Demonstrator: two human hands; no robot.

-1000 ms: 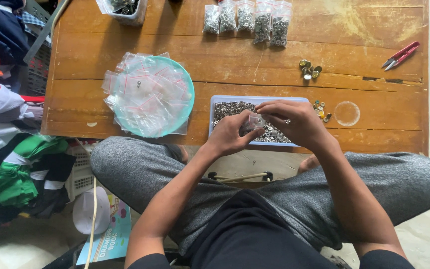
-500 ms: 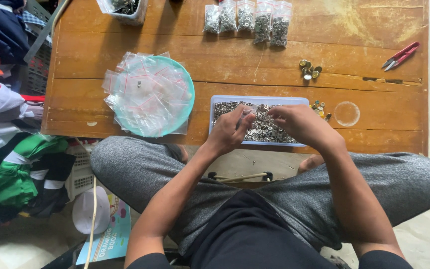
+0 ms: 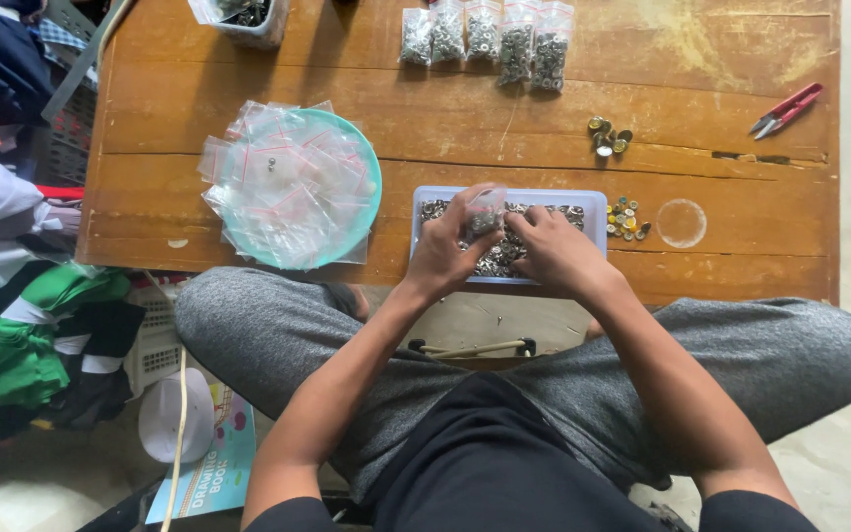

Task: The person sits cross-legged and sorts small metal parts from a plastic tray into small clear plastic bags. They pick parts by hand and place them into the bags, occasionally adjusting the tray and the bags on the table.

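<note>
A shallow blue tray (image 3: pixel 595 203) full of small metal rings sits at the near edge of a low wooden table (image 3: pixel 465 128). My left hand (image 3: pixel 445 258) holds a small clear plastic bag (image 3: pixel 486 212) upright over the tray, with some rings inside it. My right hand (image 3: pixel 558 251) rests palm-down in the rings beside the bag, fingers among the pieces.
A teal plate (image 3: pixel 371 187) piled with empty clear zip bags (image 3: pixel 283 182) lies to the left. Several filled bags (image 3: pixel 490 34) line the far edge. Loose brass pieces (image 3: pixel 626 217), red snips (image 3: pixel 787 108), a clear lid (image 3: pixel 682 223) and a plastic tub (image 3: pixel 248 15) stand around. Clothes (image 3: pixel 12 296) lie on the floor at left.
Both hands have dropped lower into the tray. The left hand now holds the small bag upright over the rings, and the right hand has sunk into the pile.
</note>
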